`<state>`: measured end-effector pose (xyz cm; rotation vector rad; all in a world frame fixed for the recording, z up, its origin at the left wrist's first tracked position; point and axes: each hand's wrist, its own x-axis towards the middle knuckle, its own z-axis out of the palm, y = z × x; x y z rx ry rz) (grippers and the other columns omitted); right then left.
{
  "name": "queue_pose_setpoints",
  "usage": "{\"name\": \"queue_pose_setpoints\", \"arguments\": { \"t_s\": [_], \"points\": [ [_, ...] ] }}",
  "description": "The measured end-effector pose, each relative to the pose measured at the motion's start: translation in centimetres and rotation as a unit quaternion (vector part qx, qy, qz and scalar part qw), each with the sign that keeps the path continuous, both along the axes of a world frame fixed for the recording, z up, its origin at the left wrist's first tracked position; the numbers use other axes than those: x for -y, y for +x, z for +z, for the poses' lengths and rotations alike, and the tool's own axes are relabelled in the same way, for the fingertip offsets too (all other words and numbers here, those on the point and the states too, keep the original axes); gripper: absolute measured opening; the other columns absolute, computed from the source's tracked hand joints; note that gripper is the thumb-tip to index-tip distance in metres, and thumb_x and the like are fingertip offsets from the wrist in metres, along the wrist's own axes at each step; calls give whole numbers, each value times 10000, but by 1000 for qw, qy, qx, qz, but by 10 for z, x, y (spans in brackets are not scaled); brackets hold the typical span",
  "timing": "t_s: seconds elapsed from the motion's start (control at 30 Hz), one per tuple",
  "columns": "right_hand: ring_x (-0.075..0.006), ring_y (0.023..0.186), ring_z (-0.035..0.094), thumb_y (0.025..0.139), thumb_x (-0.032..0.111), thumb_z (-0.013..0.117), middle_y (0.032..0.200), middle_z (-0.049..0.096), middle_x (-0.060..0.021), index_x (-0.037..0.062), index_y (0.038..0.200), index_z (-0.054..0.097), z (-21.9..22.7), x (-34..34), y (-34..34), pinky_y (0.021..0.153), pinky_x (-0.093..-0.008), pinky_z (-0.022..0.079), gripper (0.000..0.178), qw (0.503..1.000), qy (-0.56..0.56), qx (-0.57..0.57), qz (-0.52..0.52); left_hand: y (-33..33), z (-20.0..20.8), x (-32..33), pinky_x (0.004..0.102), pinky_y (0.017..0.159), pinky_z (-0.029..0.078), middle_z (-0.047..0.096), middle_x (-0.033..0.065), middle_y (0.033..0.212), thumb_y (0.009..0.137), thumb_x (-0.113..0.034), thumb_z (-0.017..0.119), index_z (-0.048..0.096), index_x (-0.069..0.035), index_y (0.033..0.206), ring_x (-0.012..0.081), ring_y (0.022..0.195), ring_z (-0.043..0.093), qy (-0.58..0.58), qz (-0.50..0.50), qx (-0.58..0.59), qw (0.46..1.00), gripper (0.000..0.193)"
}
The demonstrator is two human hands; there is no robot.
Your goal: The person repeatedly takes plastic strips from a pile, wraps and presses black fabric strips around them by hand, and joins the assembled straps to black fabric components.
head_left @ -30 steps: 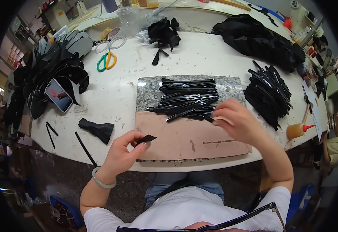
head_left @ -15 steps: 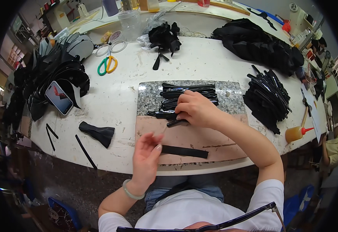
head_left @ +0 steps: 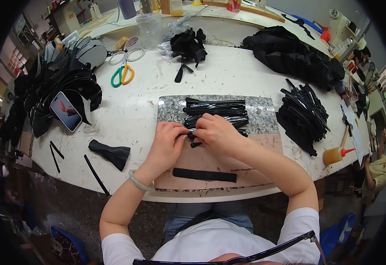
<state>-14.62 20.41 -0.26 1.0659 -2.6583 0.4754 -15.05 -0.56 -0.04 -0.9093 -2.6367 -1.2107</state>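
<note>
- White worktable [head_left: 228, 81]: speckled grey granite slab [head_left: 168, 110] at centre.
- Flat pinkish-tan sheet [head_left: 263, 152]: over the slab's near part.
- Glossy black narrow strips [head_left: 215, 106]: stacked crosswise on the slab, behind the flat matte black strip [head_left: 205, 175], which lies on the sheet.
- Left of slab: flared black piece [head_left: 109, 153]; farther back, dark rectangular phone [head_left: 66, 111], against a heap of curved black pieces [head_left: 47, 95].
- Behind slab, left: green-and-orange-handled scissors [head_left: 122, 76].
- Right of slab: loose pile of thin black strips [head_left: 305, 112]; before it, amber squeeze bottle with red tip [head_left: 333, 156].
</note>
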Motion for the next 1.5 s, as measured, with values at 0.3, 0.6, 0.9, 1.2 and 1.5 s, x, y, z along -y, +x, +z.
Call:
{"name": "queue_pose_setpoints", "arguments": {
  "t_s": [0.3, 0.6, 0.9, 1.2, 1.5],
  "points": [
    [-266, 839, 589, 849, 120, 619, 869, 633, -94, 30, 896, 694, -3, 0, 1, 744, -349, 494, 127, 984, -149, 64, -74, -10, -9, -8, 319, 772, 501, 673, 76, 965, 829, -77, 691, 704, -28, 960, 234, 968, 565, 45, 8, 48, 998, 140],
    [-126, 820, 615, 994, 185, 537, 935, 672, -61, 8, 985, 643, -4, -21, 9, 761, -282, 489, 206, 695, -618, 289, -230, -9, -10, -18, 316, 714, 498, 661, 86, 903, 759, -33, 712, 667, -14, 838, 256, 918, 572, 3, -27, -54, 998, 93],
    [-119, 585, 529, 1010, 158, 502, 878, 628, -95, -17, 1215, 519, 79, -160, 45, 579, -244, 475, 270, 648, -717, 99, -239, -14, 3, -12, 339, 761, 490, 659, 86, 916, 790, -48, 689, 675, -27, 896, 269, 897, 567, -21, -49, -31, 998, 109],
    [-164, 661, 696, 921, 94, 648, 812, 685, -115, -63, 1011, 598, 66, 10, 65, 526, -259, 551, 187, 642, -279, 696, -158, 28, 25, 44, 298, 757, 488, 676, 75, 1022, 837, -42, 680, 682, -20, 983, 199, 931, 589, 67, 6, 151, 986, 148],
    [-169, 630, 698, 940, 149, 633, 728, 648, -82, -49, 915, 605, 41, 42, 42, 492, -253, 546, 201, 668, -213, 696, -155, 51, 5, 61, 300, 773, 475, 659, 96, 1040, 833, 15, 657, 684, 3, 968, 217, 947, 571, 83, -1, 167, 982, 138]
  ]
}}
